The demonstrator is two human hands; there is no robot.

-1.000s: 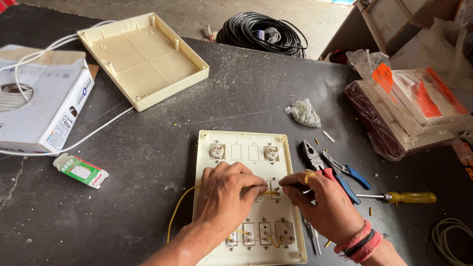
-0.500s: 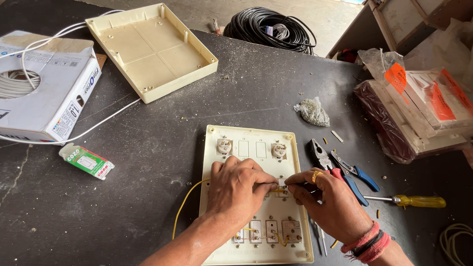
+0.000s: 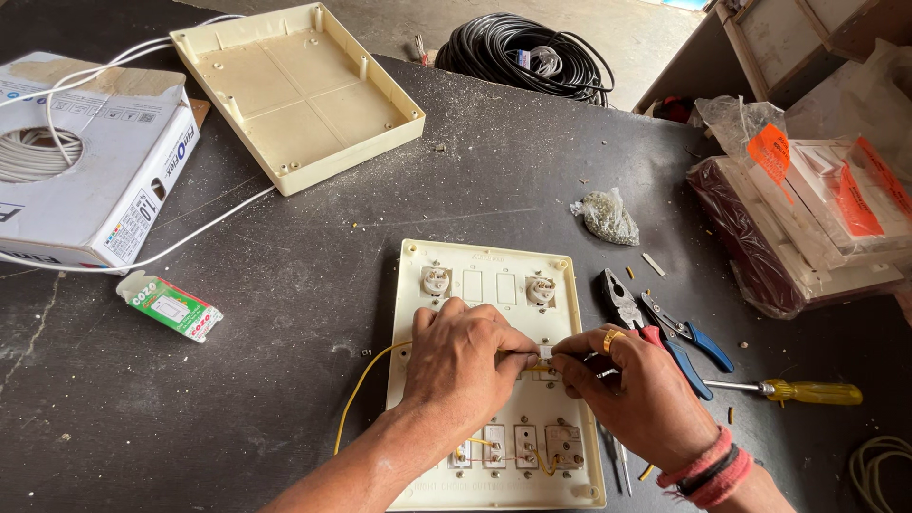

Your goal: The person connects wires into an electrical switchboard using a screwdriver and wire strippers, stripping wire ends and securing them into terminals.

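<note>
Your left hand (image 3: 465,356) pinches the yellow wire (image 3: 366,385); your right hand (image 3: 632,394) grips a tool at the switch plate (image 3: 494,261), 3 o'clock. Upper sockets remain unwired.

Dark dusty worktable (image 3: 285,313) in daylight; beyond its far edge, bare concrete floor (image 3: 627,28); wooden cabinet (image 3: 760,47) at the table's far-right corner.

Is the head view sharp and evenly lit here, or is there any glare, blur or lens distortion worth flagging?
Head view: sharp at centre, with the left hand and right hand crisp on the cream switch plate; soft daylight, only faint shadows under the hands; mild glare on the plastic-wrapped boxes at right; wide-angle stretch toward the edges, seen on the white wire box; no motion blur.
</note>
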